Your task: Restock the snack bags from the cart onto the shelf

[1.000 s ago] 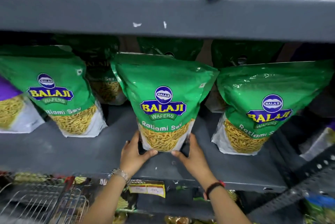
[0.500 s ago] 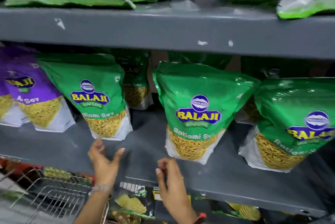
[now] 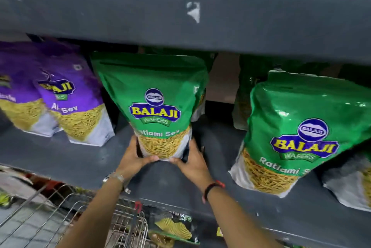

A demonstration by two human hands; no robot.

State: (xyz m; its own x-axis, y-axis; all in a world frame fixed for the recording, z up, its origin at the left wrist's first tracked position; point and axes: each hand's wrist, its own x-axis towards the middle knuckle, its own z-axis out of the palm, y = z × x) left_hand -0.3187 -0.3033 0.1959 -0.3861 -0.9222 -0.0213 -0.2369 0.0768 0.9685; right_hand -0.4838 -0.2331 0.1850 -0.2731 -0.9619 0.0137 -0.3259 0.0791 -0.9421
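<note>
left hand (image 3: 134, 160) and right hand (image 3: 192, 164) reaching forward, fingers clasping green sev bag (image 3: 154, 105) base on shelf (image 3: 80, 159)

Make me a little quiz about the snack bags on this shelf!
1. True or false: both hands hold the bottom of the middle green Ratlami Sev bag.
2. What colour are the glossy bags just left of it?
3. Which wrist wears the black and red band: A left, B right?

Key: 1 true, the left hand and right hand grip its base on the grey metal shelf. 2 purple. 3 B.
</note>
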